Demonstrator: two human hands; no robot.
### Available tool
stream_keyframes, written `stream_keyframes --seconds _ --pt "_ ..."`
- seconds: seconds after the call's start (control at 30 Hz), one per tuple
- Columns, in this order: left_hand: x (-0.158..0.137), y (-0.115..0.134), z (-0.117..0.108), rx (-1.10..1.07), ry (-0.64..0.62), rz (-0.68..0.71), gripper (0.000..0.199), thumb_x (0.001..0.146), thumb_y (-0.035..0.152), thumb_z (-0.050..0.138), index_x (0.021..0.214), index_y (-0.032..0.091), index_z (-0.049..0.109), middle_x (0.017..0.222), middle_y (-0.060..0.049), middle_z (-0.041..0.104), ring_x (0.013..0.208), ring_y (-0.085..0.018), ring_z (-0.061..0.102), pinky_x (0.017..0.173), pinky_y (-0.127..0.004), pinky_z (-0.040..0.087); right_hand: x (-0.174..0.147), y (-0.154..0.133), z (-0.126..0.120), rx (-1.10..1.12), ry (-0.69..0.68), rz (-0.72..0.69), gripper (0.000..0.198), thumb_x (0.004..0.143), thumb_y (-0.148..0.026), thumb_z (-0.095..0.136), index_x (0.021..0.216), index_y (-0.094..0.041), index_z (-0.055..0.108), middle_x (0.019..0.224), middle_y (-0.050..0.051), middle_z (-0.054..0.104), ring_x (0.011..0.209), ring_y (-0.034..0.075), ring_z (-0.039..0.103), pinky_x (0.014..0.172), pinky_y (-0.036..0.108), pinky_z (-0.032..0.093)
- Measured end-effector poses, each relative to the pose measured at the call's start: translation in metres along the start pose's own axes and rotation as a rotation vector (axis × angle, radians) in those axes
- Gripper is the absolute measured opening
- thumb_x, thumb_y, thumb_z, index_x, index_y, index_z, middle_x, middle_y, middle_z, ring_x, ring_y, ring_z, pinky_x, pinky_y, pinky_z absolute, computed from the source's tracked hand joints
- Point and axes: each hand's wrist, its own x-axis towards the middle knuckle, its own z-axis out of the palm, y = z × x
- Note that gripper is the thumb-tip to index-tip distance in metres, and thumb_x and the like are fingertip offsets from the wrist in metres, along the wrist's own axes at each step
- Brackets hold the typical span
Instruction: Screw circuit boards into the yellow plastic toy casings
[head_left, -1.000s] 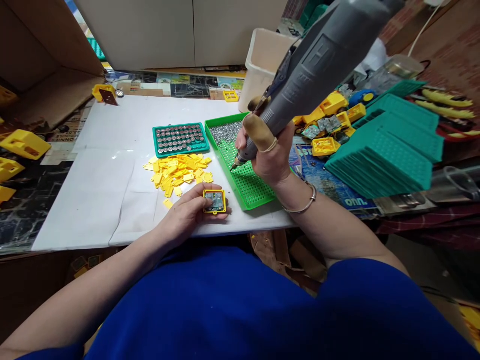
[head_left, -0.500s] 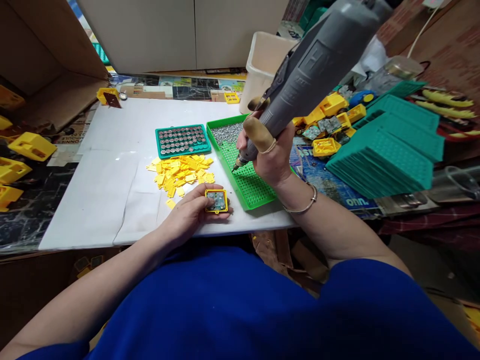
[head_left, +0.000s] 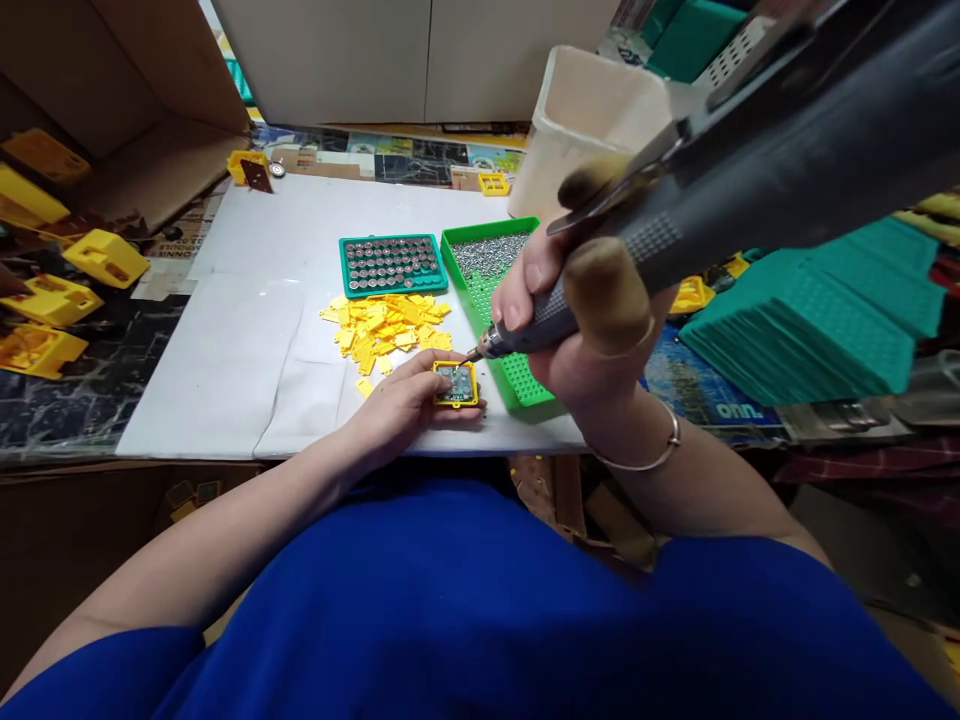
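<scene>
My left hand point(head_left: 409, 397) grips a small yellow case with a circuit board point(head_left: 455, 384) inside it, close to the table's front edge. The thumb presses on the board. My right hand point(head_left: 592, 320), with covers on the thumb and a finger, is wrapped round a grey electric screwdriver point(head_left: 720, 170). Its thin bit points down at the upper part of the board and appears to touch it. Beyond the right hand lies a green perforated tray point(head_left: 487, 300) with many small screws point(head_left: 491, 254) at its far end.
Yellow plastic pieces point(head_left: 386, 328) lie heaped behind the left hand. A teal tray of round metal parts point(head_left: 394, 265) sits behind them. A whitish bin point(head_left: 592, 110) stands at the back. Stacked teal trays point(head_left: 802, 310) are on the right, yellow housings point(head_left: 105, 268) on the left.
My right hand has brought the screwdriver from over the green tray down to the circuit board in my left hand. The left hand keeps its hold. The whole view has shifted slightly.
</scene>
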Motion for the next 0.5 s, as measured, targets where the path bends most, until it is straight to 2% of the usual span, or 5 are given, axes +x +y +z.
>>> stream_keyframes --seconds 0.2,0.37,0.5 --pt "0.000 0.001 0.000 0.004 -0.004 0.001 0.028 0.073 0.004 0.052 0.098 0.013 0.061 0.082 -0.006 0.067 0.072 -0.018 0.071 0.083 -0.047 0.063 -0.007 0.012 -0.002 -0.006 -0.010 -0.064 0.022 0.079 -0.045 0.076 0.076 -0.030 0.061 0.058 -0.006 0.053 0.045 0.011 0.050 0.045 0.028 0.041" --pt "0.000 0.001 0.000 -0.004 -0.011 0.000 0.027 0.073 0.004 0.053 0.098 0.013 0.061 0.085 -0.007 0.067 0.078 -0.020 0.072 0.084 -0.048 0.063 -0.007 0.011 -0.002 -0.010 0.010 -0.043 0.025 0.075 -0.047 0.080 0.074 -0.030 0.062 0.058 -0.007 0.053 0.043 0.010 0.049 0.043 0.028 0.042" --pt "0.000 0.001 0.000 0.021 0.000 0.001 0.027 0.075 0.005 0.052 0.098 0.013 0.061 0.082 -0.005 0.066 0.073 -0.018 0.071 0.087 -0.050 0.061 -0.008 0.009 0.000 0.032 0.022 -0.042 0.024 0.072 -0.045 0.082 0.075 -0.030 0.064 0.059 -0.008 0.055 0.041 0.008 0.047 0.042 0.026 0.042"
